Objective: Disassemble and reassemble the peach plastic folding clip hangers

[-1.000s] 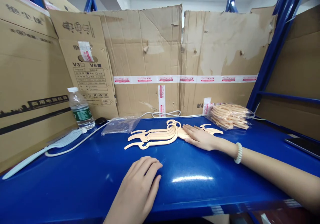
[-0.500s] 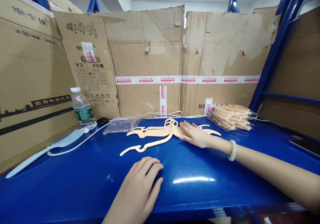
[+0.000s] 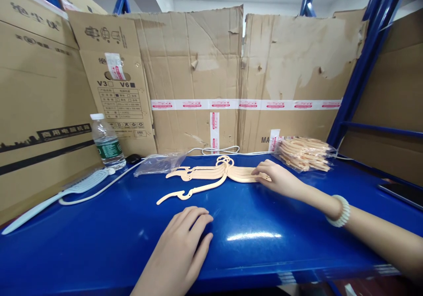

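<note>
Several peach-coloured clothes hangers (image 3: 211,172) lie overlapped on the blue table, their hooks bunched at the back. One hanger arm is fanned out toward the front left, apart from the others. My right hand (image 3: 277,179) is at the right ends of the hangers, fingers bent over them and thumb below; it covers those tips. A pale coiled band circles the right wrist. My left hand (image 3: 185,238) rests palm down on the table in front of the hangers, holding nothing, fingers loosely stretched and thumb apart.
A plastic bag of more hangers (image 3: 304,154) lies at the back right, with a phone (image 3: 401,195) at the right edge. To the left are a flat clear bag (image 3: 158,164), a water bottle (image 3: 108,144), a pale hairbrush (image 3: 86,182) and a white cable. Cardboard (image 3: 194,80) walls the back.
My right hand has slid right along the hangers from near their middle to their right ends, its flat fingers now bent. The left hand stays in about the same place.
</note>
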The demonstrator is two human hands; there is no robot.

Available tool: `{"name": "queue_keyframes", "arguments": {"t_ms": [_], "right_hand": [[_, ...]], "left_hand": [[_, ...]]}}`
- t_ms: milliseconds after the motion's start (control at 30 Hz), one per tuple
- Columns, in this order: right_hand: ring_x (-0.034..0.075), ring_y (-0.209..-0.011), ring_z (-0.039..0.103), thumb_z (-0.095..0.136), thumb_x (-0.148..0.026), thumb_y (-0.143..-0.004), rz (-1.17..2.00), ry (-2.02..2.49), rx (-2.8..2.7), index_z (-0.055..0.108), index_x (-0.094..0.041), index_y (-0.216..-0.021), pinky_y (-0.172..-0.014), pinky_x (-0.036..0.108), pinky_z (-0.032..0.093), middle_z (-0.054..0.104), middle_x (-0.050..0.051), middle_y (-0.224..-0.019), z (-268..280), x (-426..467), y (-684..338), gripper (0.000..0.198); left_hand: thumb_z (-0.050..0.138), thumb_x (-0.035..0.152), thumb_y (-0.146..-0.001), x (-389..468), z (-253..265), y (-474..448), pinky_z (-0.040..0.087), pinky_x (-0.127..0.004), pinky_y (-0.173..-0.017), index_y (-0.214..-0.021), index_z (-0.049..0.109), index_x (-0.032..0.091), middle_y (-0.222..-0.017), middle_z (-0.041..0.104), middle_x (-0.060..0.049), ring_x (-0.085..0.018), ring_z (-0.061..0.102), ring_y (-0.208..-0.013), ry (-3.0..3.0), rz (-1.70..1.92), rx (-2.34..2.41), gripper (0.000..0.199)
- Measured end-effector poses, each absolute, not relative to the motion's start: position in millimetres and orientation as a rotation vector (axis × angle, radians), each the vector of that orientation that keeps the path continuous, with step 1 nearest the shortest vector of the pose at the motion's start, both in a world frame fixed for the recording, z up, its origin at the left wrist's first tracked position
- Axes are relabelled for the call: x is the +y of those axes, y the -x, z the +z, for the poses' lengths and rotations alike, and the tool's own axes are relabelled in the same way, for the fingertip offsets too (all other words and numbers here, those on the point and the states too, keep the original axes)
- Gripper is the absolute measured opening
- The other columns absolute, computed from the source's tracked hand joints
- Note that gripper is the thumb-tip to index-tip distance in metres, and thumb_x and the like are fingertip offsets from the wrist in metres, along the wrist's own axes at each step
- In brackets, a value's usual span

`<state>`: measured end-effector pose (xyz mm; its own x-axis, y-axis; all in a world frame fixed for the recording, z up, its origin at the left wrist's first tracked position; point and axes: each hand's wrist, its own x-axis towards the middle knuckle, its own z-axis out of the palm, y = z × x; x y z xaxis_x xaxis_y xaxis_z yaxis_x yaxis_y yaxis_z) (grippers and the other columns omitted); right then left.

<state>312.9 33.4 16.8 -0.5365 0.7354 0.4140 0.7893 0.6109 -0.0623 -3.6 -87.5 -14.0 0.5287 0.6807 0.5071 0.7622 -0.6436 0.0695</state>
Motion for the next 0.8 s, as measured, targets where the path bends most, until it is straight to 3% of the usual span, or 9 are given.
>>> {"name": "queue_keyframes", "arguments": {"t_ms": [500, 800], "right_hand": [[0.027, -0.095, 0.060, 0.056, -0.019, -0.089, -0.073, 1.303, -2.452, 0.067, -0.019, -0.095, -0.082, 0.038, 0.048, 0.066, 0.011, -0.096, 9, 22, -316, 0.012], [0.020, -0.074, 0.061, 0.055, -0.015, -0.082, 0.104, 1.316, -2.446, 0.059, -0.021, -0.077, -0.068, 0.031, 0.047, 0.066, 0.006, -0.082, 9, -7, -304, 0.009]], "left_hand": [[0.047, 0.023, -0.096, -88, -17, 4, 0.059, -0.038, -0.087, -0.120, 0.055, 0.025, -0.116, 0.067, -0.004, -0.024, 0.065, -0.108, 2.579, -0.864, -1.208, 0.025], [0.051, 0.039, -0.093, -86, -23, 8, 0.061, -0.035, -0.080, -0.110, 0.059, 0.028, -0.103, 0.072, -0.001, -0.021, 0.070, -0.097, 2.465, -1.272, -1.718, 0.022]]}}
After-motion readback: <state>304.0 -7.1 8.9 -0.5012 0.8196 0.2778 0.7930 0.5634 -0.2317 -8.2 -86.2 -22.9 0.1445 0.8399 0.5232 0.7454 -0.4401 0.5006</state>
